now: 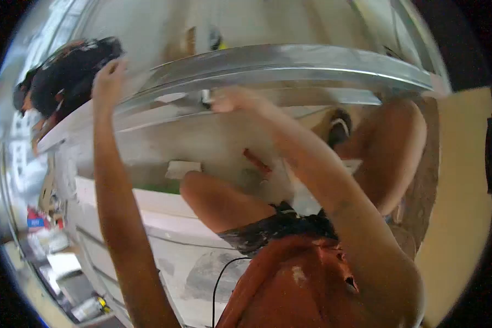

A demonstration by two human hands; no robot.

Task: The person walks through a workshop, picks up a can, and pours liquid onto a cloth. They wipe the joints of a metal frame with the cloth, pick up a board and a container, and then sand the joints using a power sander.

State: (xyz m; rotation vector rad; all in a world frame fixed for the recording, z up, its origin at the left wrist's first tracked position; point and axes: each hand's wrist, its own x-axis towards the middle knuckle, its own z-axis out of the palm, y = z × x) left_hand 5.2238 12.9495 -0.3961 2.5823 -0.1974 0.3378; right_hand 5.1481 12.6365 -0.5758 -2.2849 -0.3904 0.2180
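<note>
Metal channel [290, 68] overhead; left hand [109, 79] curled over its end, right hand [229, 101] fisted against underside, hold unclear.

Building site: metal framing track [290, 65], plaster-dusted boards [164, 218], floor clutter [49, 229].

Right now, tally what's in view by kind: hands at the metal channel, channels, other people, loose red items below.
own hands at the channel: 2, left hand and right hand
metal channel: 1
co-worker: 1
red item below: 1
Total: 5
</note>
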